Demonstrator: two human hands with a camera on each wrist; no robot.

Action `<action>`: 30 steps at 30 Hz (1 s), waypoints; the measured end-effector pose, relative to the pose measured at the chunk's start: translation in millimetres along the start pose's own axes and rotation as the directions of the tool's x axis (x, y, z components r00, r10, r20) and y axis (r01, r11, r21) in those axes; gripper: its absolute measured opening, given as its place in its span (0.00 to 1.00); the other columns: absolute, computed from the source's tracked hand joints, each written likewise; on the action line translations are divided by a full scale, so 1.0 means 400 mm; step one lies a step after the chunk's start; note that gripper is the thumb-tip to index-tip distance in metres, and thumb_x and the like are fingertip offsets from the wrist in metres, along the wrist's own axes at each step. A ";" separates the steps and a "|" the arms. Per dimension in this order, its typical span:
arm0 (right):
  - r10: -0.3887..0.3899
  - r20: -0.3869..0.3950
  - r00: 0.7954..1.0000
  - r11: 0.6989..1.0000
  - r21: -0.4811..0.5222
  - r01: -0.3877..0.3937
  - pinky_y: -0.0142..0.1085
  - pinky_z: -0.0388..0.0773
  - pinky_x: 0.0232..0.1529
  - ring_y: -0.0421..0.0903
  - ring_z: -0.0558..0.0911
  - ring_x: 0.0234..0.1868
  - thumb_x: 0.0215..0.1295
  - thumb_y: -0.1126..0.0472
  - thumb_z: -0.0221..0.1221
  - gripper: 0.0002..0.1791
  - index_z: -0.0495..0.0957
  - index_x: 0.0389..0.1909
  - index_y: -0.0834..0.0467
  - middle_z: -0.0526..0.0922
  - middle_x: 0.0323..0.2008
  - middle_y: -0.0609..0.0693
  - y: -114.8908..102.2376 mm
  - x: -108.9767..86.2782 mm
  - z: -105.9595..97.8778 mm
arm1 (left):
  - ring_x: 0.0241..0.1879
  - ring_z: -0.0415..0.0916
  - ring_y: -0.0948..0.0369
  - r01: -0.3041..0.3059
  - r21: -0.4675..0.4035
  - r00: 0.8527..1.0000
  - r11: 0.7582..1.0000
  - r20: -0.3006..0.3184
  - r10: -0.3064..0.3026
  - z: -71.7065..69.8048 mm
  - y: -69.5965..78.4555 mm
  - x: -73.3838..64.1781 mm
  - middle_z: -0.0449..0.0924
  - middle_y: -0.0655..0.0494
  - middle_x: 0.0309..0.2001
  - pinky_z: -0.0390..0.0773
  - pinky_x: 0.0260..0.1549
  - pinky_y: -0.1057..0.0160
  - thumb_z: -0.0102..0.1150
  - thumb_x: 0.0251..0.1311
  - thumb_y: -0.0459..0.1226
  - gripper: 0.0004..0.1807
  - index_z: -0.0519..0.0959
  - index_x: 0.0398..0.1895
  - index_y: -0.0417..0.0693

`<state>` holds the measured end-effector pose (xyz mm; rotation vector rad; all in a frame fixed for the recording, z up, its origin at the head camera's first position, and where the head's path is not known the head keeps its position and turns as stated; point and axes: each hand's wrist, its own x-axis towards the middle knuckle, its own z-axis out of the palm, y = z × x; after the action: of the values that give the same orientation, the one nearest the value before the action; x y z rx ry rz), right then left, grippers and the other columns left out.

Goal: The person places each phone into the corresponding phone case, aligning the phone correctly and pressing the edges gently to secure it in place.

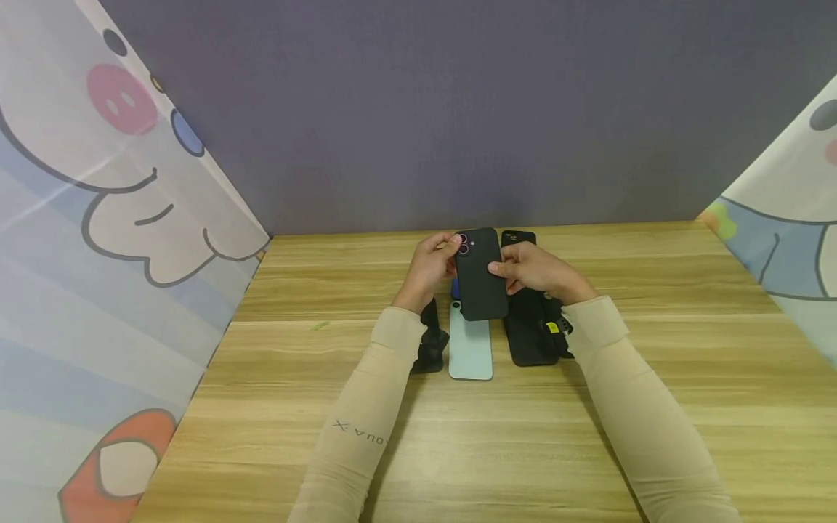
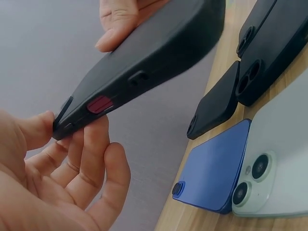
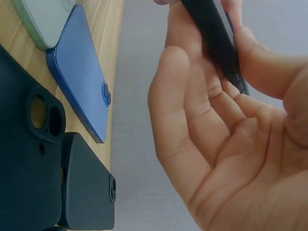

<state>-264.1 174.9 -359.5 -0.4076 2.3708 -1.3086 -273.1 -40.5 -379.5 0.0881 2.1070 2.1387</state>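
Observation:
Both hands hold a phone in a black case point(image 1: 481, 294) above the table, its back with two ringed lenses facing up. My left hand point(image 1: 429, 264) pinches it at the camera-end corner, thumb on the back and fingers beneath. On the opposite long edge, my right hand point(image 1: 535, 269) grips it with the thumb on the back. A magenta patch point(image 2: 100, 104) shows through a side cutout in the left wrist view. Below lie a pale mint phone point(image 1: 471, 354) and a blue phone point(image 2: 211, 166), the latter mostly hidden in the head view.
Black phone cases point(image 1: 531, 335) lie on the right, beside a dark item with a yellow label point(image 1: 553, 327). More black items point(image 1: 430, 350) lie on the left, partly behind the sleeve. A grey wall point(image 1: 484, 116) stands behind the wooden table point(image 1: 497, 450).

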 end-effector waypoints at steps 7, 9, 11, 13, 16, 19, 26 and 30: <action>-0.021 -0.004 1.000 1.000 0.011 0.021 0.46 0.86 0.41 0.48 0.82 0.31 0.79 0.59 0.55 0.16 0.69 0.28 0.61 0.77 0.27 0.51 0.001 -0.003 -0.001 | 0.20 0.72 0.61 0.005 -0.007 1.000 1.000 0.026 -0.005 -0.009 0.002 0.003 0.73 0.59 0.18 0.79 0.30 0.59 0.57 0.74 0.45 0.11 0.79 0.36 0.49; -0.022 -0.010 1.000 1.000 0.002 0.022 0.47 0.86 0.42 0.49 0.82 0.31 0.79 0.59 0.55 0.16 0.69 0.29 0.61 0.77 0.27 0.51 -0.003 -0.006 -0.001 | 0.20 0.72 0.61 0.008 -0.008 1.000 1.000 0.029 -0.008 -0.010 0.003 0.003 0.73 0.59 0.18 0.79 0.31 0.58 0.57 0.74 0.45 0.11 0.79 0.36 0.50; -0.024 -0.017 1.000 1.000 -0.014 0.023 0.47 0.86 0.41 0.49 0.82 0.31 0.79 0.58 0.55 0.16 0.70 0.29 0.62 0.77 0.28 0.52 -0.007 -0.008 -0.001 | 0.20 0.72 0.61 0.013 -0.010 0.999 1.000 0.032 -0.012 -0.009 0.002 0.004 0.73 0.59 0.18 0.79 0.32 0.57 0.57 0.74 0.45 0.11 0.78 0.35 0.50; -0.023 -0.026 0.999 0.999 -0.031 0.022 0.47 0.86 0.40 0.50 0.82 0.30 0.79 0.57 0.55 0.16 0.71 0.29 0.62 0.78 0.28 0.52 -0.010 -0.008 -0.001 | 0.20 0.72 0.61 0.015 -0.014 0.999 1.000 0.031 -0.015 -0.008 0.003 0.003 0.74 0.59 0.18 0.80 0.32 0.57 0.57 0.74 0.46 0.11 0.78 0.35 0.51; -0.020 -0.035 0.999 0.999 -0.045 0.018 0.48 0.86 0.41 0.50 0.82 0.30 0.79 0.57 0.55 0.17 0.72 0.30 0.63 0.78 0.28 0.53 -0.012 -0.007 -0.002 | 0.20 0.73 0.62 0.015 -0.017 0.999 1.000 0.028 -0.015 -0.007 0.004 0.001 0.74 0.58 0.18 0.81 0.30 0.59 0.57 0.74 0.46 0.12 0.77 0.33 0.51; -0.013 -0.040 0.999 0.999 -0.045 0.011 0.49 0.86 0.42 0.49 0.83 0.31 0.79 0.57 0.54 0.16 0.76 0.34 0.65 0.80 0.29 0.53 -0.013 -0.005 -0.002 | 0.21 0.74 0.61 0.018 -0.007 0.999 1.000 0.027 -0.018 -0.007 0.007 -0.003 0.74 0.58 0.19 0.82 0.32 0.58 0.57 0.74 0.48 0.14 0.77 0.32 0.51; 0.002 -0.063 0.998 1.000 -0.018 -0.003 0.51 0.85 0.43 0.48 0.83 0.31 0.80 0.57 0.53 0.15 0.78 0.41 0.67 0.82 0.31 0.53 -0.015 -0.003 0.001 | 0.23 0.76 0.60 0.031 0.021 0.999 0.999 0.037 -0.032 -0.011 0.009 -0.005 0.75 0.57 0.23 0.82 0.47 0.42 0.54 0.76 0.50 0.14 0.77 0.35 0.51; 0.013 -0.079 0.997 1.000 -0.018 -0.014 0.48 0.86 0.42 0.47 0.83 0.31 0.80 0.57 0.53 0.15 0.77 0.40 0.66 0.82 0.30 0.52 -0.013 -0.003 -0.002 | 0.23 0.78 0.61 0.033 0.041 0.998 0.999 0.055 -0.036 -0.012 0.006 -0.005 0.77 0.56 0.26 0.84 0.47 0.45 0.54 0.76 0.50 0.15 0.78 0.39 0.48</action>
<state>-263.1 173.2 -354.5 -0.3507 2.4478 -1.3199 -271.9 -45.7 -377.1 0.1135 2.1044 2.0512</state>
